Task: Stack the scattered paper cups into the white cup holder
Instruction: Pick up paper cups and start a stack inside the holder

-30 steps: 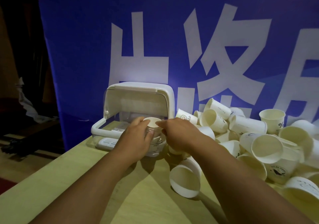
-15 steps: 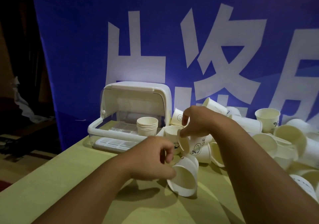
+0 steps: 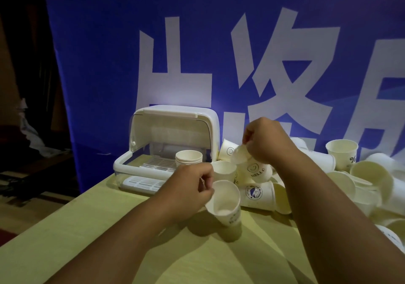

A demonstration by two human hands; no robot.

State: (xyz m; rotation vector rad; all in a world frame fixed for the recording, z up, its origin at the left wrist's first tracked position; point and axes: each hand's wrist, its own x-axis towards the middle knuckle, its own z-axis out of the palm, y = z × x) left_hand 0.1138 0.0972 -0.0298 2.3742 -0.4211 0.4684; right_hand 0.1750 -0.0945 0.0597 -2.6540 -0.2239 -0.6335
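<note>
White paper cup point(image 3: 225, 202), tilted, mouth toward the viewer, lifted off the table; left hand point(image 3: 192, 187) pinches its rim between thumb and curled fingers. Second white paper cup point(image 3: 240, 155), raised above the heap; right hand point(image 3: 266, 141) pinches its edge. Stack of nested white paper cups point(image 3: 189, 157), upright, inside the white plastic cup holder point(image 3: 175, 117), lid swung up, just left of the hands. Heap of loose white paper cups point(image 3: 361, 174), some printed, right of the holder. Pale wooden table point(image 3: 109, 240) beneath. Blue banner point(image 3: 109, 64) with large white characters behind.
</note>
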